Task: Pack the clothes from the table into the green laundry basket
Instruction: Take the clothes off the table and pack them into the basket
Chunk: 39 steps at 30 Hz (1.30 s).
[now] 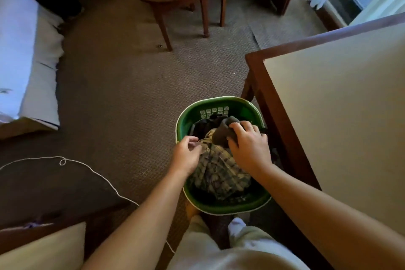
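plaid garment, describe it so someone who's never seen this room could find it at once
Beside the corner of the big wooden-edged table on the right, a green laundry basket stands on the carpet. The plaid garment fills its near half, pinched by the left hand. It alone is checked, olive and cream; the grey garment beyond it, gripped by the right hand, is plain.

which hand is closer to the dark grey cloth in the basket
Right. The right hand grips the dark grey cloth itself; the left hand is apart from it, to its left, pinching the plaid shirt.
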{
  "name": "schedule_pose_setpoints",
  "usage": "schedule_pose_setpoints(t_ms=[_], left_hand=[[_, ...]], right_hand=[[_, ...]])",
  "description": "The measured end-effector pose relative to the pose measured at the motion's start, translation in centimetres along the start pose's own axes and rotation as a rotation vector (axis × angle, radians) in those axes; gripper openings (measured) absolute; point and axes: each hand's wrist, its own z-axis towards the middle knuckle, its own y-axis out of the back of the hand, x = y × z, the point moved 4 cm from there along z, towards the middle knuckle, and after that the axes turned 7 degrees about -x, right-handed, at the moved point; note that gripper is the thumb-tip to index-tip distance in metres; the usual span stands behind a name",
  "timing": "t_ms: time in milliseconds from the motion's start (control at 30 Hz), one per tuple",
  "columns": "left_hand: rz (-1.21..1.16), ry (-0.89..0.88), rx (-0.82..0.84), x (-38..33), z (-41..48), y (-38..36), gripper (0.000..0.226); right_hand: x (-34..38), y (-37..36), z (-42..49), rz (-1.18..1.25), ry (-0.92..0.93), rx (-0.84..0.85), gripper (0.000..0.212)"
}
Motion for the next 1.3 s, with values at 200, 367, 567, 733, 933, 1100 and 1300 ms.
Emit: schedule_pose_setpoints(t_ms=[200, 367, 567, 733, 933, 1100, 1300], left_hand=[[0.031, 0.034, 0.030, 3.5, 2.2, -3.5, 0.033], [0.512, -0.143, 0.075, 7.8, 7.7, -10.5, 0.111], [0.743, -0.169, 0.358, 14.3, 15.2, -19.7, 0.141], [0.733, -0.194, 0.298, 21.9, 19.6, -25.4, 0.131], [0.693, -0.140, 0.347, 27.5, 25.4, -29.5, 0.134], [0.722, -0.119, 0.374, 27.5, 26.0, -29.8, 0.137], [0.750, -0.108, 0.266, 24.6, 21.2, -26.6, 0.139]], right_hand=[[-4.3, -9.4, 1.9, -0.202, -0.120, 0.672, 0.080], [-7.4, -16.3, 5.1, -0.480, 0.122, 0.576, 0.124], [-12.1, -28.5, 6.3, -0.663, 0.142, 0.786, 0.145], [-16.0, -37.3, 4.9, -0.664, 0.131, 0.726, 0.119], [-18.6, -44.0, 6.9, -0.656, 0.143, 0.688, 0.104], [-18.8, -44.7, 7.2, -0.633, 0.132, 0.714, 0.120], [-16.1, -40.3, 3.4, -0.506, 0.105, 0.659, 0.132]])
